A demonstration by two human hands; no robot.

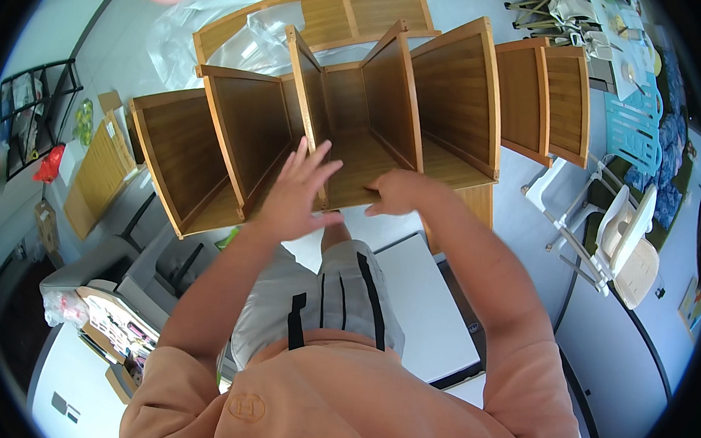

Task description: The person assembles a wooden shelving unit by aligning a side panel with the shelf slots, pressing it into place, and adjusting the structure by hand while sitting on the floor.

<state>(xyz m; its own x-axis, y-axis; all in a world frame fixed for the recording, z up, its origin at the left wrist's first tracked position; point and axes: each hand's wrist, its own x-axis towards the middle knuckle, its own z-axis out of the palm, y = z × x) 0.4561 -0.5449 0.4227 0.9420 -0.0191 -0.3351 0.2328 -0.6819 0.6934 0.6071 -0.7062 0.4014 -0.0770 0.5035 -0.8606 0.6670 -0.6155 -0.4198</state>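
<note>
In front of me stands a brown wooden cabinet carcass with several upright panels on a shared base board (353, 174). My left hand (295, 195) has its fingers spread and holds nothing. Its fingertips overlap the front edge of a middle divider panel (302, 91); whether they touch it I cannot tell. My right hand (402, 192) is over the front edge of the base, beside the foot of another divider panel (395, 96). Its index finger points inward over the board, thumb apart below, and its other fingers are mostly hidden. Nothing shows in its grasp.
Behind the carcass lies a wooden framed panel (322, 18) with clear plastic sheeting (182, 32). More wooden panels (520, 97) stand at the right, near a white high chair (629, 233). A white-topped surface (426, 300) is beside my legs; a grey chair (92, 265) stands left.
</note>
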